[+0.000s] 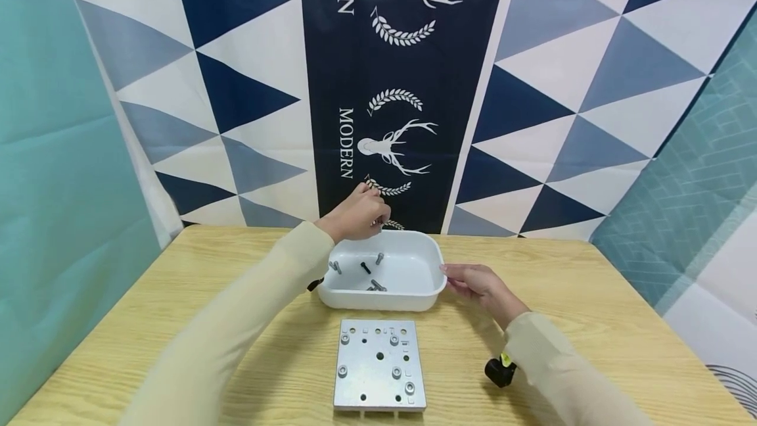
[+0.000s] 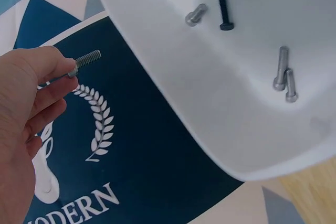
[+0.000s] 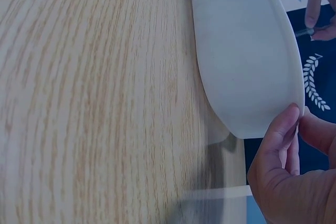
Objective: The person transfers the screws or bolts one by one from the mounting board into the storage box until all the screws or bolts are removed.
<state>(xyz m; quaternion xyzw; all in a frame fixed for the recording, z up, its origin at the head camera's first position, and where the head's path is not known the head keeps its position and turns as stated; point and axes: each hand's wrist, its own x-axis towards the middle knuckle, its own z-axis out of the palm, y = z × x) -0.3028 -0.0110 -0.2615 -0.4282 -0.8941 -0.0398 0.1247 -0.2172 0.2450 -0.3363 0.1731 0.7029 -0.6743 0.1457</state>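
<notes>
Between thumb and fingertips my left hand [image 1: 359, 213] pinches a silver socket-head bolt [image 2: 87, 60], its threaded end sticking out. That hand is raised over the far left rim of a white tray [image 1: 378, 301]. My right hand [image 1: 476, 288] grips the tray's right rim between thumb and fingers, plainly seen in the right wrist view. Inside the tray lie several loose silver bolts [image 2: 281, 69] and one black bolt [image 2: 224, 11]. Nearer me on the table is a flat metal plate [image 1: 380, 380] with holes, several of which have silver bolts standing in them.
The wooden table [image 1: 225, 307] ends at a patterned cloth backdrop [image 1: 390, 71] just behind the tray. A black strap piece with a yellow-green part [image 1: 501, 371] shows by my right wrist.
</notes>
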